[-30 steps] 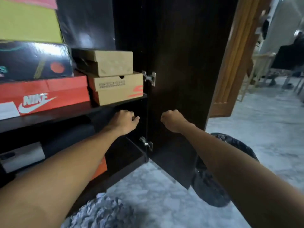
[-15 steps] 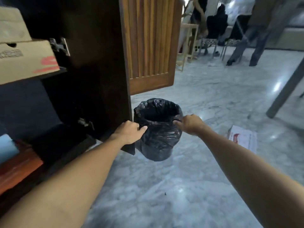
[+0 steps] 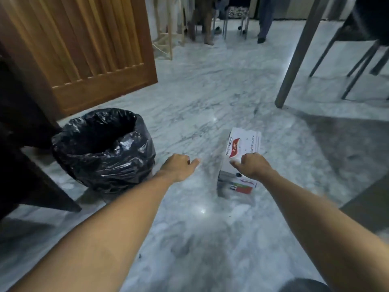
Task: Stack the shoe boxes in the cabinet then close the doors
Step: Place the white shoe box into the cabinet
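A white Skechers shoe box [image 3: 242,144] lies on the marble floor at centre right. My right hand [image 3: 251,166] hovers over its near end, fingers loosely curled, holding nothing. My left hand [image 3: 177,166] is stretched out left of the box, apart from it, fingers loosely spread and empty. The dark open cabinet door [image 3: 23,144] fills the left edge; the cabinet's shelves and stacked boxes are out of view.
A bin lined with a black bag [image 3: 103,148] stands just left of my left hand. Behind it hangs a slatted wooden door [image 3: 88,45]. A table leg [image 3: 296,53] and chair legs [image 3: 357,70] stand at the right. People's legs [image 3: 264,20] are far back.
The view has swung right, away from the cabinet shelves to the floor. Both hands moved from the cabinet past the bin toward the white shoe box.
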